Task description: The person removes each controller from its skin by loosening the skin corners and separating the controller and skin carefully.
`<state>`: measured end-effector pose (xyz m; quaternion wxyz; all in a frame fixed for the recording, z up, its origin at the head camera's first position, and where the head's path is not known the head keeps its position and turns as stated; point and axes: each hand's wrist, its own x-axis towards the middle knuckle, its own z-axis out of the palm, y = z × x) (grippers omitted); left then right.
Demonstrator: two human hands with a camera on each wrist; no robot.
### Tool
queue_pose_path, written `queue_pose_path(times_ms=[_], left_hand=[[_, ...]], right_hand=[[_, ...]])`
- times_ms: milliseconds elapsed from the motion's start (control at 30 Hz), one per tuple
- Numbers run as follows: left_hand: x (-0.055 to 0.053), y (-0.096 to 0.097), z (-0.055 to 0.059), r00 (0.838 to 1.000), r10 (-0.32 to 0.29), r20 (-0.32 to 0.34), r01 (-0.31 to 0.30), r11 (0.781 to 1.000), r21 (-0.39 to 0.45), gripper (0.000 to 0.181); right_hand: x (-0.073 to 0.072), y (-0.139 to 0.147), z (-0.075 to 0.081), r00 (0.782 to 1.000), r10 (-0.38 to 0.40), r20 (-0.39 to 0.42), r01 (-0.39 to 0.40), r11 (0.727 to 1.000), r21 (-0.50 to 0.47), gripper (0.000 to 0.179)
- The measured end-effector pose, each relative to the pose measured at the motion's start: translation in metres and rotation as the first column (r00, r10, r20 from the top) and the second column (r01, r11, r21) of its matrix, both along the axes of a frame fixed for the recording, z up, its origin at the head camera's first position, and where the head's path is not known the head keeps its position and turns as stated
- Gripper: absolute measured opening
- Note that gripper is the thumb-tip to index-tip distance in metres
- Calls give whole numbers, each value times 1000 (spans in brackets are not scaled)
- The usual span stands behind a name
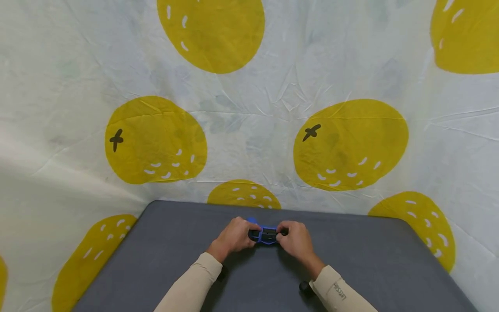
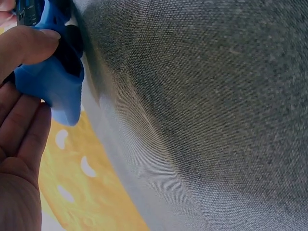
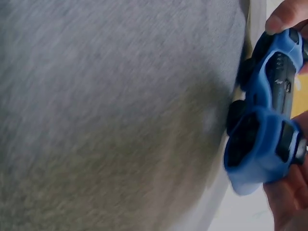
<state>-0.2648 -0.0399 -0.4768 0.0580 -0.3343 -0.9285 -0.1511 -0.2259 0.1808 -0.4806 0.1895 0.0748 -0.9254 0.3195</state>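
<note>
A black game controller in a blue cover (image 1: 269, 235) is held between both hands, just over the grey table. My left hand (image 1: 235, 236) grips one end of it. In the left wrist view, the left thumb (image 2: 36, 44) lies across the controller while the other fingers curl under the blue handle (image 2: 57, 94). My right hand (image 1: 296, 239) pinches the opposite end. The right wrist view shows the controller's edge with its black buttons (image 3: 284, 139) and thumbsticks (image 3: 236, 115); the right fingers (image 3: 284, 199) are partly cut off by the frame.
The grey table (image 1: 175, 273) reaches back to a white cloth (image 1: 249, 143) printed with yellow fruit, which hangs behind and along both sides. A black device (image 1: 306, 289) is by the right cuff.
</note>
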Motion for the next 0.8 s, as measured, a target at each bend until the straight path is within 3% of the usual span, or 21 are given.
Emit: queue_pose_path(times_ms=[267, 600, 800], left_hand=[[1, 0, -1, 1000, 0, -7, 0, 1000, -1, 41], [2, 0, -3, 1000, -8, -19, 9, 1000, 28, 41], [0, 0, -1, 1000, -13, -21, 13, 999, 37, 40]], right_hand=[[3, 5, 2, 996, 55, 66, -56, 998, 13, 15], [5, 0, -1, 997, -21, 73, 21, 1000, 9, 21], [2, 5, 3, 995, 77, 67, -73, 996, -59, 16]])
